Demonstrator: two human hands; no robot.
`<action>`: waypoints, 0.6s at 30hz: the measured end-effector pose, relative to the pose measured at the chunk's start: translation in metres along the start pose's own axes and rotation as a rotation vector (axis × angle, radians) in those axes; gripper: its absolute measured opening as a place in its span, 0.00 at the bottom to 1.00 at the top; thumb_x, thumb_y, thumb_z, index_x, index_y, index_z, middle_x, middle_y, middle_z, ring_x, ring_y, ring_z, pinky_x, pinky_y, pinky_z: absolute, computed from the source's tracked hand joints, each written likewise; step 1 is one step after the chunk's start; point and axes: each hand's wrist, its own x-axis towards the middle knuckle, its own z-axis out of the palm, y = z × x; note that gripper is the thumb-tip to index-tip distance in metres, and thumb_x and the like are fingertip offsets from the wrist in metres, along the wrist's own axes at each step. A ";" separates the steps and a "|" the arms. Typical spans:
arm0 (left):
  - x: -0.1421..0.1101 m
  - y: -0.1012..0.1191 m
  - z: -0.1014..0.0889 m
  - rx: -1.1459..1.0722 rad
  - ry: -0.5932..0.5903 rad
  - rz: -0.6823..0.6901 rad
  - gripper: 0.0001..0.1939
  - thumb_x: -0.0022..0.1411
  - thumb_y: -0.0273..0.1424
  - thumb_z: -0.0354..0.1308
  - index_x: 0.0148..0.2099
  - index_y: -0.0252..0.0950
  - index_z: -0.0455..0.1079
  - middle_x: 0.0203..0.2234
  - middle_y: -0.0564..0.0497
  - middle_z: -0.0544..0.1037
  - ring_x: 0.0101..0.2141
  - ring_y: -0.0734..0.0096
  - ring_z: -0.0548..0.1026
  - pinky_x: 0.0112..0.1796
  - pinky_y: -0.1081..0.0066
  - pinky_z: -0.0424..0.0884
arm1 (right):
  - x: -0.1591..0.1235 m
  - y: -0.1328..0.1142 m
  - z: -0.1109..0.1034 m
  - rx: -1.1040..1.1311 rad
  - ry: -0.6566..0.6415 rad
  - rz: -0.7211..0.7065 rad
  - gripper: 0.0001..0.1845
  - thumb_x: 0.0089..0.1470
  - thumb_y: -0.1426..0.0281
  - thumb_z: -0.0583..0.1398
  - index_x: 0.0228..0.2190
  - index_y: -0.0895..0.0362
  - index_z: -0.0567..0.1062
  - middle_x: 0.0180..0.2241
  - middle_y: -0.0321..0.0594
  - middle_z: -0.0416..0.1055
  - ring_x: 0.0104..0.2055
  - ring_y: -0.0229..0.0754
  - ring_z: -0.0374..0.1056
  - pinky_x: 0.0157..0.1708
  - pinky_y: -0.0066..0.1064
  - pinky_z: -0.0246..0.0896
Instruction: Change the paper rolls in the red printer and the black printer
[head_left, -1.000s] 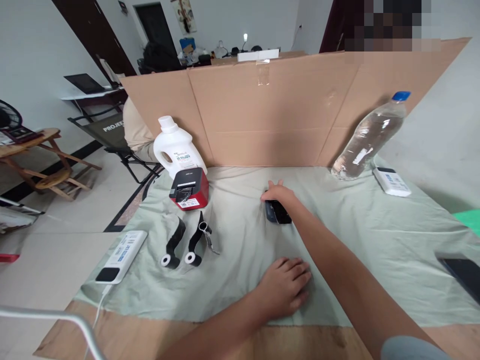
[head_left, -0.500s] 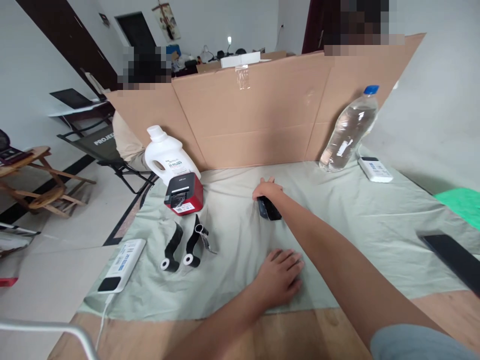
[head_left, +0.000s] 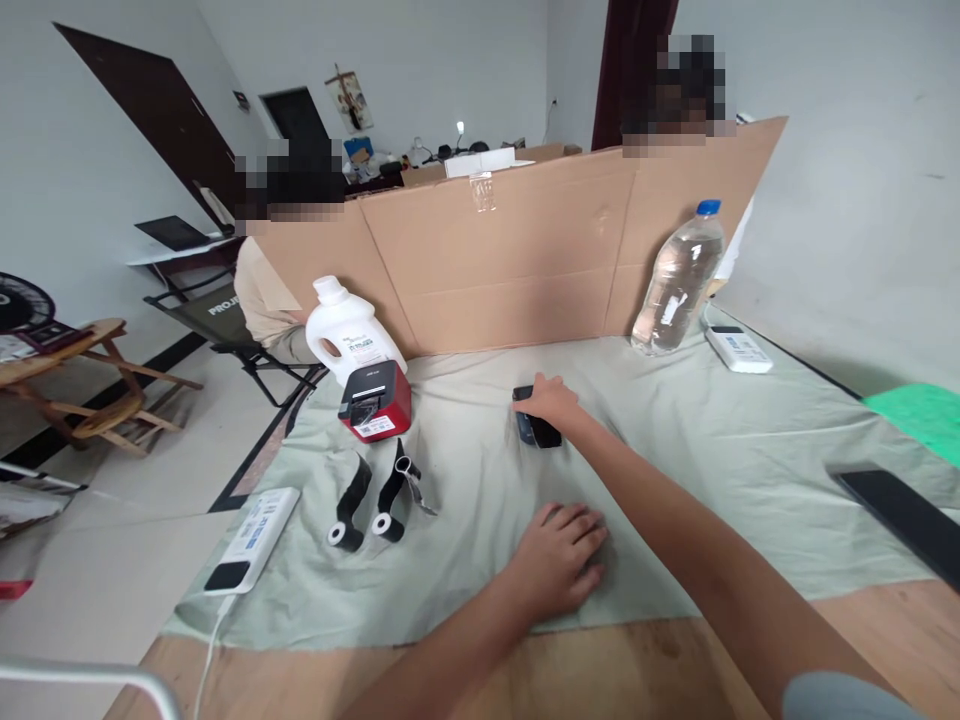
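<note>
My left hand [head_left: 562, 555] lies palm down on the pale green cloth [head_left: 465, 560], fingers loosely spread, holding nothing. My right hand [head_left: 551, 400] reaches forward to a small black box-like device [head_left: 541, 430] near the cloth's centre. Its thumb and fingers wrap over the device's far end; the palm side is hidden. Left of the hands is a red and black label printer [head_left: 377, 400]. Two black ribbon rolls [head_left: 346, 537] with white cores lie before it, their strips trailing back.
A cardboard panel [head_left: 502, 270] stands across the back, with two people behind it. A white jug [head_left: 352, 335] and a water bottle [head_left: 679, 280] stand before it. White power banks [head_left: 255, 540] lie left and right; a black slab [head_left: 904, 520] lies far right.
My right hand has shifted slightly right over the black device, uncovering more of its far left end. My left hand stays on the cloth. The camera view has tilted up a little.
</note>
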 end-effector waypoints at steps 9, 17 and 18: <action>-0.001 -0.001 0.000 0.017 -0.017 -0.011 0.25 0.73 0.44 0.47 0.67 0.41 0.64 0.66 0.50 0.68 0.65 0.60 0.65 0.62 0.54 0.60 | 0.014 -0.023 -0.020 -0.040 0.235 -0.214 0.23 0.58 0.63 0.63 0.52 0.60 0.70 0.52 0.58 0.66 0.52 0.57 0.70 0.49 0.43 0.65; -0.002 0.000 -0.007 0.017 -0.008 0.002 0.25 0.74 0.44 0.45 0.67 0.41 0.63 0.66 0.51 0.68 0.65 0.63 0.64 0.62 0.57 0.58 | 0.028 0.012 -0.025 -0.036 0.265 -0.382 0.14 0.66 0.61 0.57 0.47 0.56 0.74 0.55 0.49 0.62 0.46 0.44 0.70 0.44 0.32 0.64; -0.002 0.000 -0.007 0.020 -0.006 0.006 0.25 0.74 0.44 0.45 0.67 0.41 0.63 0.66 0.51 0.68 0.65 0.63 0.64 0.62 0.57 0.58 | 0.025 0.019 -0.025 -0.086 0.221 -0.410 0.12 0.65 0.64 0.57 0.45 0.55 0.76 0.55 0.48 0.61 0.45 0.44 0.70 0.44 0.32 0.64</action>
